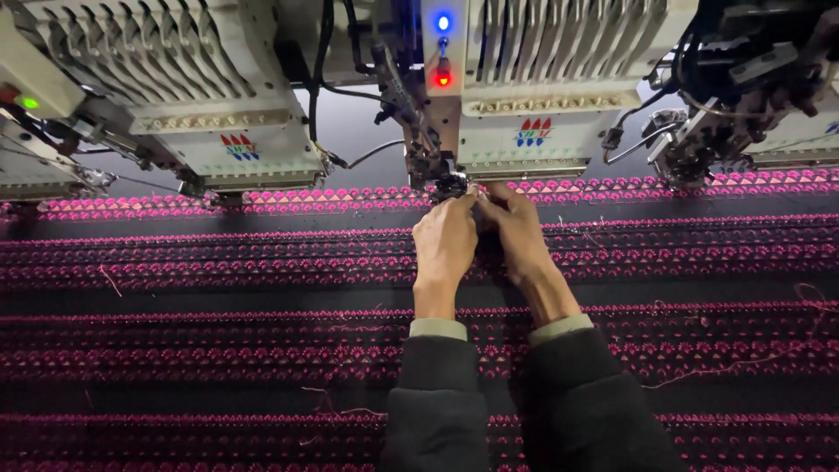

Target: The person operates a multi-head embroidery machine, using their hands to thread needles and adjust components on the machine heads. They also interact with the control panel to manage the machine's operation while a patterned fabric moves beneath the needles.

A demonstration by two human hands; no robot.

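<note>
Black cloth [218, 297] banded in pink stitching fills the frame. At top centre, my left hand [444, 245] and right hand [516, 232] pinch together beneath the needle head [447, 179], seemingly threading it. What they hold, I cannot tell; next calls for steady fingertips.

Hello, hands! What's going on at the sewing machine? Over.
Left hand and right hand pinched together at the needle. Pink-stitched dark cloth beneath. Nothing blocking.

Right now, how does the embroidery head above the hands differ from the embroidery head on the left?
The middle embroidery head has both hands at its needle area: the left hand and the right hand meet there with pinched fingertips. The left embroidery head has no hand near it. The middle one shows a blue and a red light; the left one shows a green light. Both are white, over the same black fabric with pink embroidery.
</note>
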